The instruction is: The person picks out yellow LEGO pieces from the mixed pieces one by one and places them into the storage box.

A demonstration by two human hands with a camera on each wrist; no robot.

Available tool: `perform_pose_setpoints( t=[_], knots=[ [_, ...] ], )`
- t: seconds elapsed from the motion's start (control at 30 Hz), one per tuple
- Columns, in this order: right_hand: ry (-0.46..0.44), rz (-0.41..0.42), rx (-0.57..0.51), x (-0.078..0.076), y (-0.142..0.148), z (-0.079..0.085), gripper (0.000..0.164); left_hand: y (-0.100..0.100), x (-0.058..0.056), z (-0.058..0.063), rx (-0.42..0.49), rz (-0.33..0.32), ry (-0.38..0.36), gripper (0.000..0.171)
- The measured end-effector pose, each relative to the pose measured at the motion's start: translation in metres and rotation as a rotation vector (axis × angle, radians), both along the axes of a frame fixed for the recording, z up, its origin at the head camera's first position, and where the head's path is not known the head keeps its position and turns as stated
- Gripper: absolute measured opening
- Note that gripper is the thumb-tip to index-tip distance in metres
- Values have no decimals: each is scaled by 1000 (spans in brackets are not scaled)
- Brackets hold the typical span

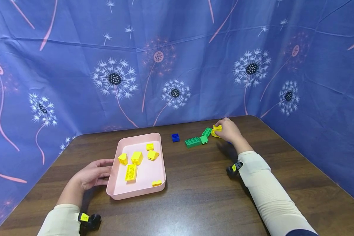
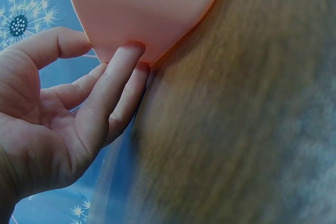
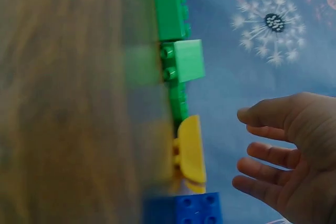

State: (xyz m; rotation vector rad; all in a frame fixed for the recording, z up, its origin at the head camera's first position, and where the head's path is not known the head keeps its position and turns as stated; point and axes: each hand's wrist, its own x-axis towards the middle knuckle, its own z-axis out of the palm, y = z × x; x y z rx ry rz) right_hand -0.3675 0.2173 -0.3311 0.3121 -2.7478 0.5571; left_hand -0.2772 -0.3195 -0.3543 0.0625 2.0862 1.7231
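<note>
My left hand (image 1: 95, 173) rests its fingertips against the outer left wall of a shallow pink tray (image 1: 135, 195); the left wrist view has its extended fingers (image 2: 113, 85) on that wall. Several yellow building bricks (image 1: 137, 158) lie in the tray. At the back right, my right hand (image 1: 228, 131) reaches over yellow bricks (image 1: 215, 133). In the right wrist view its fingers (image 3: 268, 116) are spread with nothing between them, apart from a rounded yellow brick (image 3: 192, 153). A blue brick (image 3: 199, 211) stands beside that one, mostly hidden by my wrist in the head view.
Several green bricks (image 1: 193, 142) form a line left of my right hand. Another blue brick (image 1: 175, 137) sits between them and the tray. A blue dandelion-patterned cloth (image 1: 200, 59) hangs behind the brown wooden table (image 1: 194, 196).
</note>
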Motion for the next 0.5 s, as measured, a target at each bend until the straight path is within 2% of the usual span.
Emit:
perform_pose_setpoints(
  t=[0.17,0.5],
  knots=[
    [-65,-22,47,-6,3,-10,38,1,0,1,-7,4,6,69],
    [-170,37,195,-8,2,-20,33,0,0,-1,-7,10,5,69]
  ],
)
